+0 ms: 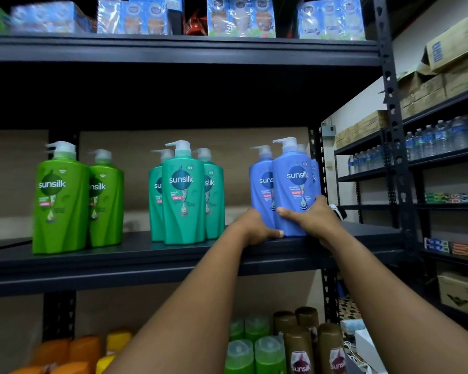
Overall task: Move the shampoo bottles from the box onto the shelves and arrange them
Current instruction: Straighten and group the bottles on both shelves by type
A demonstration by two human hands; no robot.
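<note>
On the dark middle shelf stand pump bottles of shampoo in three groups: two green bottles at the left, three teal bottles in the middle, and blue bottles at the right. My right hand grips the front blue bottle low on its body, thumb across the front. My left hand holds the base of the blue bottle behind it, its thumb at the shelf edge. Both blue bottles stand upright. The box is out of view.
The shelf above carries blue wrapped packs. The shelf below holds orange and yellow bottles, green bottles and brown bottles. A steel upright bounds the right side. A neighbouring rack has water bottles and cartons.
</note>
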